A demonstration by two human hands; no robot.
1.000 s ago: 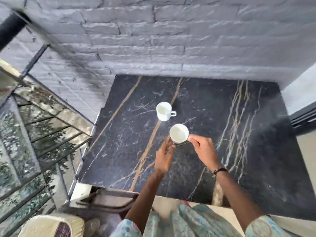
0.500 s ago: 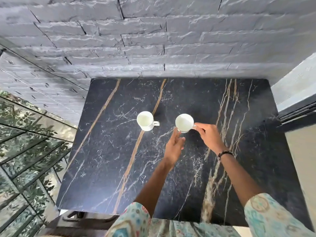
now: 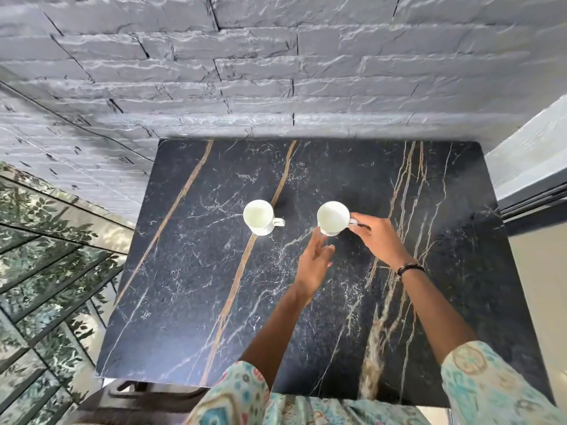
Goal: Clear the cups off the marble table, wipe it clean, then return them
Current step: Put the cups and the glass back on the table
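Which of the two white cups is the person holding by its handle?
The right cup: the right hand pinches its handle, and the left hand reaches open toward its base. The left cup stands apart, untouched, its handle free.

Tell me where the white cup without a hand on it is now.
In the head view, the free white ceramic cup stands on the black marble table, left of the held white cup, handle pointing right.
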